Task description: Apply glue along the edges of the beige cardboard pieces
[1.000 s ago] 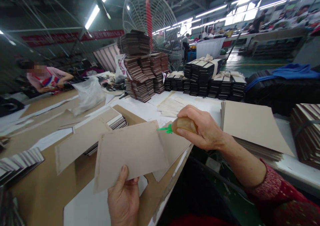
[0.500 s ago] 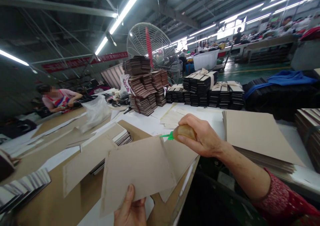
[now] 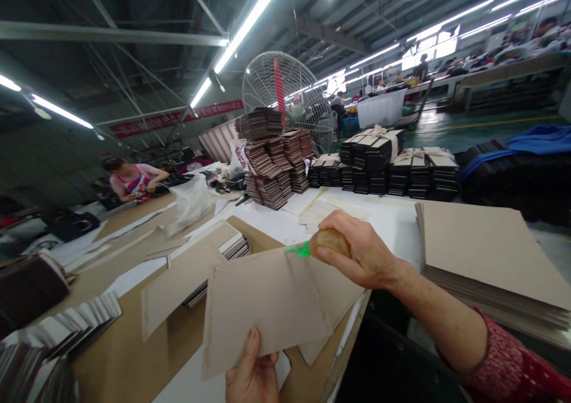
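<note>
In the head view, the left hand point(image 3: 252, 382) pinches the near edge of a thin beige rectangular board point(image 3: 263, 308), thumb on its upper face and the other fingers beneath; the board is over the brown table surface point(image 3: 111, 355), though whether its far edge rests on anything I cannot tell. The right hand point(image 3: 363, 248) is wrapped around a rounded amber squeeze bottle point(image 3: 328, 244), thumb along its side, with the bottle's slim green plastic nozzle point(image 3: 304, 250) pointing left at the board's far edge. Compared with half a second ago, the nozzle tip has moved inward from the board's far right corner, a little way left along that edge, which suggests the work has passed from the corner onto the far side. Faint lines run along the board's left and right edges; whether a fresh line lies under the tip is too small to tell. A second beige board point(image 3: 172, 296) lies left of the held one, partly over a fanned pile of cards, and a thick stack of larger beige sheets point(image 3: 486, 242) sits to the right, beyond the forearm.
</note>
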Motion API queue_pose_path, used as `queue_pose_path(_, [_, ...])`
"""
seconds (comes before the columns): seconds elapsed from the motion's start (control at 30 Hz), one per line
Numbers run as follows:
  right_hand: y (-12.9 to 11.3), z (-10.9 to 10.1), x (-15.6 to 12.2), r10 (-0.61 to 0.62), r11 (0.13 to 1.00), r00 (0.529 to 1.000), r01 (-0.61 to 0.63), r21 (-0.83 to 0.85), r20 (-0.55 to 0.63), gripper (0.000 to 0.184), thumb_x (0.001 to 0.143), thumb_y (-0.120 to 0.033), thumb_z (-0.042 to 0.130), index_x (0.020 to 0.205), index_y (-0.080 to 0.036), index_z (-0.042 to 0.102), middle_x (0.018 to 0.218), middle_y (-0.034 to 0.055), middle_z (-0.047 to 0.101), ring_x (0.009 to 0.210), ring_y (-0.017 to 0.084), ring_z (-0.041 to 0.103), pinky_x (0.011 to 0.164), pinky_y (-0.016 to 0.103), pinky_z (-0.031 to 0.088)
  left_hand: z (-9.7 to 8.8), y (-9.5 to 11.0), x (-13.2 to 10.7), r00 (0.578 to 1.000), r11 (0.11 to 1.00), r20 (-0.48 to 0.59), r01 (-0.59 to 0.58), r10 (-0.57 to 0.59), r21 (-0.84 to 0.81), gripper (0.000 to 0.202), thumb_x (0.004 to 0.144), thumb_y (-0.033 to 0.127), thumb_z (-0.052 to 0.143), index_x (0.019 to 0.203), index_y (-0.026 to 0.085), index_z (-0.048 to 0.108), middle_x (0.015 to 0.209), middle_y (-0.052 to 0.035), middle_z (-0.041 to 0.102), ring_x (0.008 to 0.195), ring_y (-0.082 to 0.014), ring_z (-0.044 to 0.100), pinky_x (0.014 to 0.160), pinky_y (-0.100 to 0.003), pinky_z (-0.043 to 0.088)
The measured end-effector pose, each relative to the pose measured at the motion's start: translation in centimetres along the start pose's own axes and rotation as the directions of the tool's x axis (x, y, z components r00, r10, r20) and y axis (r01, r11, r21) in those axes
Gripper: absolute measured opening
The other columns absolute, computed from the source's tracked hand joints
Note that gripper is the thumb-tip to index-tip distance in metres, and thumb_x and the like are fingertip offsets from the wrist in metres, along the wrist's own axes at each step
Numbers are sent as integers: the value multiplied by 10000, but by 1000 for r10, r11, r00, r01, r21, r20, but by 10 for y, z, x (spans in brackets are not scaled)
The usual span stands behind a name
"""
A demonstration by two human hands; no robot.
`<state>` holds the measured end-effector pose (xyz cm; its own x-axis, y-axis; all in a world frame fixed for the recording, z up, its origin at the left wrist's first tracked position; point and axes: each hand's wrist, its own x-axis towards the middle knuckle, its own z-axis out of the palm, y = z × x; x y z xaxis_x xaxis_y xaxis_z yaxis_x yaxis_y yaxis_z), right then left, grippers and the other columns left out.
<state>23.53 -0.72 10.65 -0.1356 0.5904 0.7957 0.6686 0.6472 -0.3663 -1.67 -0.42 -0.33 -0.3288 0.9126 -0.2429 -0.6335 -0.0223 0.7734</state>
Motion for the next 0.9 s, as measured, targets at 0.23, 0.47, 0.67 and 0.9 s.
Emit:
queue_pose_path(0.23, [-5, 4, 5, 1, 1000, 1000, -1, -4, 19, 244, 879, -305, 580, 1050, -136, 538, 890, 54, 538, 759, 194, 511, 665, 317, 373, -1, -3, -3, 994, 999, 109, -33, 31, 16, 628, 632, 154, 808, 1214, 308, 629, 1190, -26, 638, 661, -108, 596, 558, -229, 578])
queue_pose_path(0.47, [-3, -4, 1, 14, 1000, 1000, -14, -15, 20, 231, 887, -301, 572, 1046, -137, 540, 912, 59, 545, 773, 192, 517, 681, 317, 380, 3, 1, -5, 998, 998, 44, -52, 53, -27, 512, 648, 127, 790, 1123, 286, 680, 1183, -12, 649, 652, -94, 593, 522, -191, 557])
queue_pose_path(0.67, [1, -18, -7, 91, 994, 996, -90, -63, 13, 257, 893, -342, 569, 1055, -145, 546, 906, 61, 545, 779, 203, 518, 691, 332, 385, 1, -1, -4, 992, 997, 98, -72, 75, -36, 615, 650, 113, 791, 1209, 312, 630, 1235, -6, 629, 685, -94, 606, 539, -181, 558])
queue_pose_path(0.9, [-4, -2, 4, 38, 999, 999, -38, 0, 19, 234, 883, -323, 576, 1053, -170, 528, 914, 61, 551, 795, 208, 518, 703, 339, 390, -1, -4, -4, 992, 999, 122, -39, 41, -13, 625, 617, 159, 835, 1196, 285, 635, 1137, -23, 672, 663, -106, 610, 515, -191, 534])
